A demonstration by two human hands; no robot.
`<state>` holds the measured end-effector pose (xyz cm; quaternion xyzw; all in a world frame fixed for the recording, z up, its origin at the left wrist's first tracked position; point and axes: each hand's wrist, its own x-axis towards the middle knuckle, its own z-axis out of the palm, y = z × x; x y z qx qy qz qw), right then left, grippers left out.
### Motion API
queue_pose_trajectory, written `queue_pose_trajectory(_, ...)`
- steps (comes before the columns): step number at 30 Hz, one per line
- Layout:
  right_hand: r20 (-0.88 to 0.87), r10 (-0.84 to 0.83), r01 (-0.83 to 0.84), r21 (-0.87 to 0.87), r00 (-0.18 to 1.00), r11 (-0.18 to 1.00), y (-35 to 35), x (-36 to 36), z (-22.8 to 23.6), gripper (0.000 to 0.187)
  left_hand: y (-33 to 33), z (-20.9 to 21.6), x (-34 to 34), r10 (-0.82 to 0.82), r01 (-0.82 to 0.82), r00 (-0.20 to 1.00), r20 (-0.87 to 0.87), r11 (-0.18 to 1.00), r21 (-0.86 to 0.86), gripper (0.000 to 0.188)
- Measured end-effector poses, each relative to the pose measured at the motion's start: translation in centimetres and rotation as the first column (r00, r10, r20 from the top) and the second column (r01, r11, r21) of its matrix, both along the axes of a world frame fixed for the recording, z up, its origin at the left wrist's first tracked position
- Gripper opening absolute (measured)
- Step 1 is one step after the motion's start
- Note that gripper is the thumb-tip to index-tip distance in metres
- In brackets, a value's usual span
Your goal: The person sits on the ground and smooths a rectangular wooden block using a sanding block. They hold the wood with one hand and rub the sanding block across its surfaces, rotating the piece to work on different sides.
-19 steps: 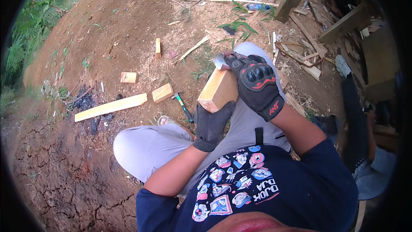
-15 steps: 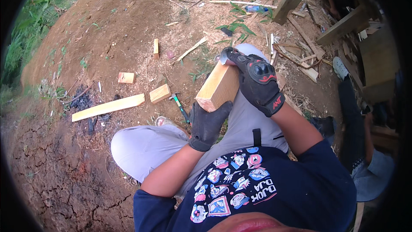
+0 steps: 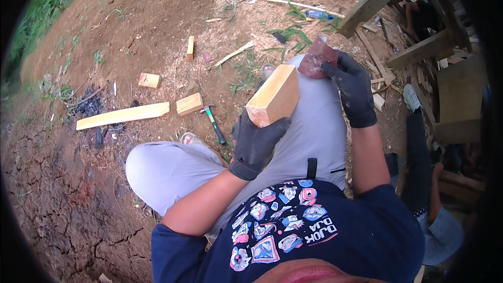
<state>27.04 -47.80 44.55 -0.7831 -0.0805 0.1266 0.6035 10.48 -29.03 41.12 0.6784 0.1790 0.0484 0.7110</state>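
Note:
My left hand (image 3: 257, 144), in a black glove, grips the near end of a pale rectangular wooden block (image 3: 276, 95). The block tilts up away from me over my lap, its far end above my grey-trousered leg. Just right of the block, my right hand (image 3: 351, 86), also gloved, pinches a curled piece of reddish-brown sandpaper (image 3: 318, 58) between thumb and fingers. The sandpaper is apart from the wood, its dull red side showing. Part of the left fingers is hidden beneath the block.
On the dirt to the left lie a hammer (image 3: 214, 124), a long board (image 3: 123, 116) and small wood offcuts (image 3: 189, 104). A plastic bottle (image 3: 318, 15) lies farther off. Wooden framing (image 3: 377, 0) stands at right, with another person's leg (image 3: 417, 152) near it.
My right hand has lifted off the block's far end and moved right, turning so the sandpaper shows. The left hand still holds the block.

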Motion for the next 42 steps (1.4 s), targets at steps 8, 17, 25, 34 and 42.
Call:
queue_pose_trajectory(8, 0.619, 0.274, 0.047, -0.45, 0.736, 0.892, 3.7, 0.0, -1.0, 0.019, -0.1, -0.6, -0.3, 0.0, 0.0, 1.0, 0.001, 1.0, 0.003, 0.065)
queue_pose_trajectory(17, 0.299, 0.245, -0.161, -0.278, 0.922, 0.947, 3.2, 1.4, -1.0, 0.031, -0.2, -1.5, -0.4, 0.033, -0.035, 0.999, -0.019, 0.991, -0.131, 0.062)
queue_pose_trajectory(25, 0.233, 0.233, -0.192, -0.187, 0.944, 0.963, 3.8, -0.8, 0.2, 0.032, 0.1, -1.1, -0.1, 0.07, -0.074, 0.995, 0.075, 0.996, 0.052, 0.044)
queue_pose_trajectory(34, 0.674, 0.394, 0.072, -0.552, 0.625, 0.831, 3.7, 1.6, -2.2, 0.029, 0.0, -1.3, -0.2, 0.069, -0.072, 0.995, 0.066, 0.997, 0.04, 0.05)
queue_pose_trajectory(42, 0.479, 0.591, -0.083, -0.728, 0.649, 0.68, 3.8, 0.5, -2.1, 0.03, 0.0, -1.2, 0.0, 0.05, -0.055, 0.996, 0.078, 0.997, 0.057, 0.059)
